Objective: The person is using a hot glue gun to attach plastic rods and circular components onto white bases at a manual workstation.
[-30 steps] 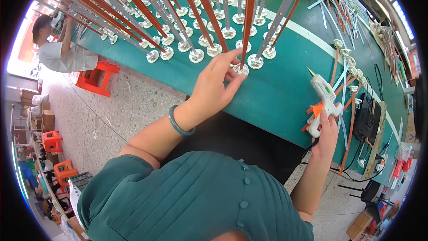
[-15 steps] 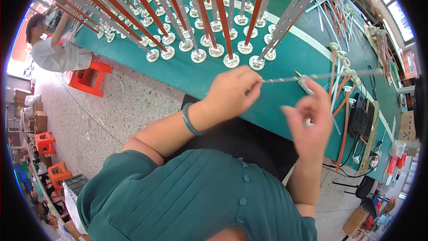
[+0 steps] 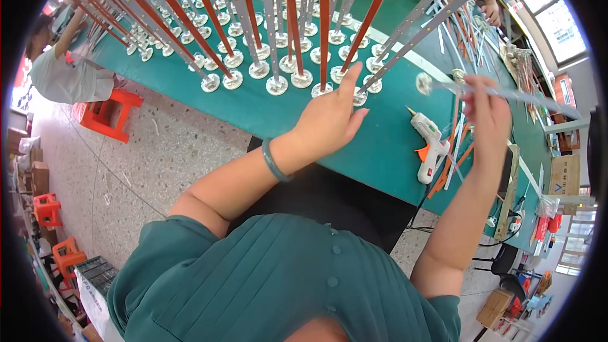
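My right hand (image 3: 489, 117) is closed around a thin grey strip with a round white base (image 3: 424, 83), held tilted above the right part of the table; both are smeared by motion. The strip's long end reaches to the right, past my fingers. My left hand (image 3: 326, 117) is empty at the table's front edge, index finger stretched up and thumb apart. It is beside the nearest upright LED strip (image 3: 405, 44), and I cannot tell whether they touch. Between my hands and to the right, a white glue gun (image 3: 428, 142) with an orange trigger lies on the green table.
Many grey and reddish-brown strips (image 3: 324, 19) stand on round white bases across the green table (image 3: 183, 92). Loose strips (image 3: 459, 31) lie piled at the far right. A co-worker (image 3: 69, 69) is at the left, near a red stool (image 3: 114, 114); another person's hand (image 3: 491, 12) shows at the far right.
My right hand has moved right and up and now grips the strip. My left hand has let go of it and opened. The glue gun, mostly covered before, now shows fully.
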Demonstrator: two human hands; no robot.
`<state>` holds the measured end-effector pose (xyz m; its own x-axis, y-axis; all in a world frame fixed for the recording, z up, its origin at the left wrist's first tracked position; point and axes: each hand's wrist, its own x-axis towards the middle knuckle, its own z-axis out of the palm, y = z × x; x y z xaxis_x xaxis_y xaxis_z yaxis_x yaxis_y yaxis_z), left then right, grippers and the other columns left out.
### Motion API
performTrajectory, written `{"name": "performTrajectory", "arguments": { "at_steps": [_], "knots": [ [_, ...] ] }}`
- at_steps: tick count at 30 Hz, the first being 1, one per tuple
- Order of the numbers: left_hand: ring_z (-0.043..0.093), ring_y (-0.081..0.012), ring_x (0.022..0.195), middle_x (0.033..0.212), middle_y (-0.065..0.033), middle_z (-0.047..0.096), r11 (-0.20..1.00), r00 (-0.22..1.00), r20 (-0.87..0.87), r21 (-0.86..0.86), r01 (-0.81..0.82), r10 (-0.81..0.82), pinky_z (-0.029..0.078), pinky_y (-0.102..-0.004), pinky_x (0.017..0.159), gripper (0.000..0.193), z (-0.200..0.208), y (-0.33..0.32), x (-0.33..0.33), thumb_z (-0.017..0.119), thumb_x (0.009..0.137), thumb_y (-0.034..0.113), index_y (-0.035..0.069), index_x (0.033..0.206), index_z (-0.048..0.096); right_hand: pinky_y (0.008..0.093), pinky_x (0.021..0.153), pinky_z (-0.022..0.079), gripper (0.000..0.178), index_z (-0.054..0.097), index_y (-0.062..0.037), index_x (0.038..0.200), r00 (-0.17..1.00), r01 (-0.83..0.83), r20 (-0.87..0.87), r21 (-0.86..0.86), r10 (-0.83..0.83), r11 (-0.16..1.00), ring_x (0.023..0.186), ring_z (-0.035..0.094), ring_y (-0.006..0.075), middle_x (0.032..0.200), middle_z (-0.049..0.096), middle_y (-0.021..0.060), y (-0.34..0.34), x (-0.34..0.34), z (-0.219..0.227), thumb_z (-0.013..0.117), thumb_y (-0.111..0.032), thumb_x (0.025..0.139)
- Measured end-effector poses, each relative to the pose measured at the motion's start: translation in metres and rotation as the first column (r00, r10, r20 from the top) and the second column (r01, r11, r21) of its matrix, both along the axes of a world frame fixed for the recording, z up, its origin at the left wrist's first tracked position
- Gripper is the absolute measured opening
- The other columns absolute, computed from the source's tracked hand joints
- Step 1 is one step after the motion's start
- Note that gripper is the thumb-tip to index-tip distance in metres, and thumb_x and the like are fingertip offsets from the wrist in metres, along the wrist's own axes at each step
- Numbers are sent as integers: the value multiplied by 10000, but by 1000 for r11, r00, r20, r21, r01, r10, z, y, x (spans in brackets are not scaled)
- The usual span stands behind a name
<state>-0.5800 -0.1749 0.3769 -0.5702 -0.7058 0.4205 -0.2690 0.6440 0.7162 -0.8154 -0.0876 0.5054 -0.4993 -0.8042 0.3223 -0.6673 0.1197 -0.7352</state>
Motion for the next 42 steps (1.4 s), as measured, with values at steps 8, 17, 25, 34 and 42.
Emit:
{"name": "performTrajectory", "arguments": {
  "at_steps": [8,17,25,34,42],
  "knots": [
    [614,-271,615,739,-83,598,979,978,-54,4,203,-202,481,-371,555,285,-5,25,29,677,855,53,76,1122,582,272,568,468,330,717,-9,1039,968,-172,-138,239,209,955,617,597,115,736,657,54,-92,-35,-33,560,-293,978],
    [625,-284,738,810,-75,618,938,941,17,-72,339,-339,501,-394,634,204,-19,24,29,690,833,55,89,1020,615,277,621,482,296,731,-32,1065,939,-157,-250,303,237,940,677,603,125,755,657,61,-119,-55,-57,592,-253,926],
    [622,-238,689,832,-51,629,931,931,-5,-14,365,-365,501,-348,624,409,-14,21,29,718,840,81,98,1225,582,260,607,416,242,719,26,982,938,-278,-100,353,332,893,680,558,107,742,632,33,-40,-34,17,659,-200,917],
    [620,-300,707,867,-102,624,657,731,-186,334,676,-657,499,-367,660,291,15,38,-13,595,968,156,53,1239,576,255,605,423,145,701,22,923,778,-605,-44,212,626,767,694,584,105,765,630,33,29,9,44,603,-84,923],
    [608,-353,760,806,-123,605,861,883,55,257,439,-467,481,-421,662,85,-5,31,53,543,962,120,45,927,562,242,598,444,337,704,31,971,982,-184,-11,144,188,972,654,567,85,721,632,22,-57,-55,-12,674,-301,922]
  ]
}}
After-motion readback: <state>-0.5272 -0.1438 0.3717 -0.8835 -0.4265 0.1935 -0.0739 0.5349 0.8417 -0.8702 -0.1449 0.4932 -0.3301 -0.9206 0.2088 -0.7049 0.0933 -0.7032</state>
